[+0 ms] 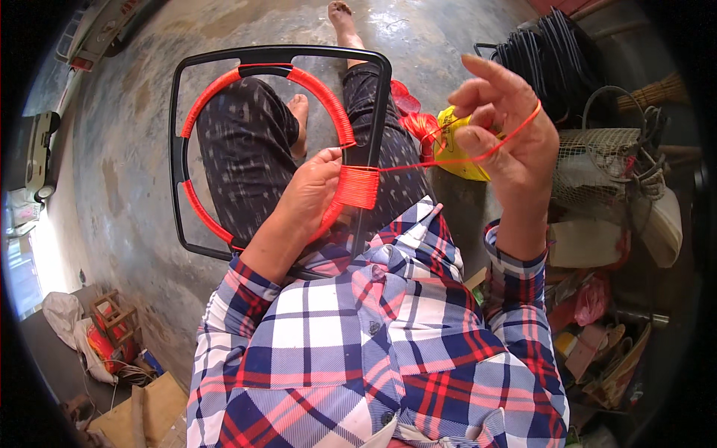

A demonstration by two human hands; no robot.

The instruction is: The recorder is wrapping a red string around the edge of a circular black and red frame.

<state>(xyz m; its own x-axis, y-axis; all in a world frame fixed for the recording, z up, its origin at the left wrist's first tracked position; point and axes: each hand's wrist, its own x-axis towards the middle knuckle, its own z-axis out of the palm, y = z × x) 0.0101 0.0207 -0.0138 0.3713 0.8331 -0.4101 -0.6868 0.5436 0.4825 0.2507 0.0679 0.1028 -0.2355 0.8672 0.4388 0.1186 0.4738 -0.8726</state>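
A black square frame [279, 51] with a round inner ring stands tilted over my lap. Orange-red cord [328, 104] is wound closely round most of the ring, and a wound block of it [360, 187] covers the joint at the right side. My left hand [314, 190] is closed round the ring beside that block. From the block a taut strand [418, 166] runs right to my raised right hand [508, 123], passing over the thumb and round the outer edge of the hand. Its fingers are curled and partly spread.
Beyond my right knee lie a loose bundle of orange cord [420, 128] and a yellow bag [457, 149]. Black folded items [549, 60], a wire mesh basket [594, 160] and clutter line the right side. A small wooden stool [116, 319] stands at lower left.
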